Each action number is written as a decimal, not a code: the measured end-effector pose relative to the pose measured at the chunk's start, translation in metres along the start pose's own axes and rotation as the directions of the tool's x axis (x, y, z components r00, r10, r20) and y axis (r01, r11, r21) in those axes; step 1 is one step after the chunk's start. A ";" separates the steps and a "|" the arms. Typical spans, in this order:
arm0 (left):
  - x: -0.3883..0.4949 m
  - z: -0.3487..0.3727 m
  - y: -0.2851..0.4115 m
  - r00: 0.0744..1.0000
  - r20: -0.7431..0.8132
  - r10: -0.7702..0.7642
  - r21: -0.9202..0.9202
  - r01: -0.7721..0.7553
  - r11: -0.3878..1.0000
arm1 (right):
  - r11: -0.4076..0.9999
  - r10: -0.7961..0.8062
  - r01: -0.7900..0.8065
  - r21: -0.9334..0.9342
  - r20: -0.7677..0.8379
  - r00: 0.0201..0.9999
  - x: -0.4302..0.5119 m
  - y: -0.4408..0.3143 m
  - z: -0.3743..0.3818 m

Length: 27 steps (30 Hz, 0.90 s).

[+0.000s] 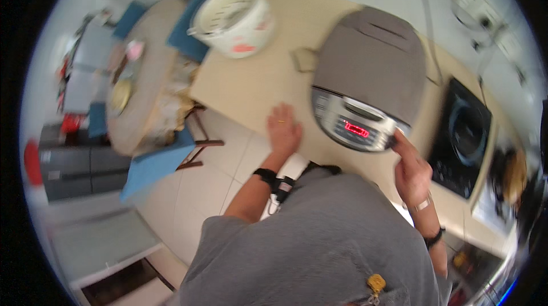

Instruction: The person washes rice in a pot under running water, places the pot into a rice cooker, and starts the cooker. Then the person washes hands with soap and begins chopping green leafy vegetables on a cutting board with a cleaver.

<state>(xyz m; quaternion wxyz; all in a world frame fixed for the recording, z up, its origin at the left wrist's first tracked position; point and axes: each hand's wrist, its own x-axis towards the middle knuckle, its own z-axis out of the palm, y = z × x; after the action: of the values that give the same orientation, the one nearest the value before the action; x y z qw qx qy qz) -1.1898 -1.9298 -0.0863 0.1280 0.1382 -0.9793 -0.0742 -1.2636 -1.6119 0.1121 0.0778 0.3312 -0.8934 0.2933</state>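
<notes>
A rice cooker [372, 58] with a grey-brown lid stands on the wooden counter. Its front control panel [336, 115] has a lit red display, blurred. My right hand [413, 177] has its index finger stretched to the right end of that panel, touching it or very close; its other fingers are partly hidden and I see nothing held. Flat near the counter's front edge lies my left hand [284, 130], fingers spread slightly, a ring on one, holding nothing. At the back left is a second, white rice cooker [252, 36], its lid raised and its inside visible.
A black induction cooktop [460, 139] is at the right of the counter [239, 88]. Cords [430, 28] hang from wall sockets behind. Leftward are a dining table [150, 58] with items on it and blue-covered chairs [158, 160]. Pale tiles [201, 190] cover the floor.
</notes>
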 end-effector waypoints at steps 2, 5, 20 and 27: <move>-0.001 -0.004 0.002 0.996 0.055 -0.065 -0.024 0.067 0.997 | 1.000 -0.013 0.013 0.003 -0.020 1.000 0.002 -0.004 0.001; -0.002 -0.012 0.004 0.996 0.026 -0.082 -0.057 0.083 0.995 | 0.999 0.018 -0.018 -0.028 0.003 1.000 0.003 -0.010 0.002; -0.005 -0.021 -0.003 0.997 0.077 -0.010 -0.061 0.015 0.998 | 0.390 0.285 -0.637 0.665 0.570 0.770 -0.057 0.052 -0.022; -0.005 -0.020 -0.003 0.987 0.164 -0.003 -0.058 0.013 0.998 | 0.346 0.268 -0.837 0.423 0.810 0.521 -0.136 0.059 0.042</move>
<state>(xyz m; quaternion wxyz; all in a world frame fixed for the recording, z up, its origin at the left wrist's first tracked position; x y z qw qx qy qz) -1.1790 -1.9331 -0.0691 0.0510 0.1316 -0.9833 -0.1146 -1.1942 -1.5261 0.0047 -0.4839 0.0511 -0.6913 0.5342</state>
